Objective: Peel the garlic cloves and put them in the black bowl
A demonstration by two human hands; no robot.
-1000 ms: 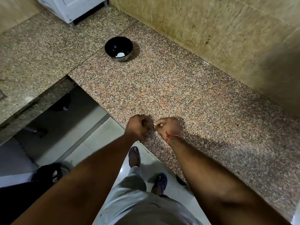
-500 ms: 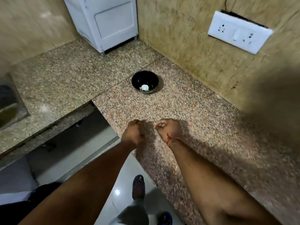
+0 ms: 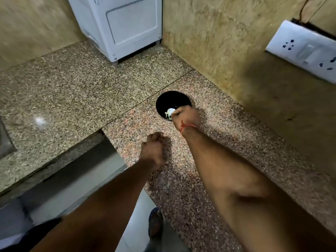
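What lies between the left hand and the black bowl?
Only bare speckled granite counter separates the left hand from the black bowl, per the head view.

We see counter (image 3: 87, 99): speckled granite, polished, glossy glint toward left edge. Black bowl (image 3: 168, 99) near back corner: smooth, dark, glossy inside. Garlic cloves (image 3: 169, 112) in it: pale, smooth. Walls (image 3: 227, 51): mottled tan stone-like tile, matt. White appliance (image 3: 127, 24) in back corner: smooth painted or plastic panel, we cannot tell which. Socket plate (image 3: 305, 51): white plastic, smooth. Thread on right wrist (image 3: 187, 127): orange cloth.
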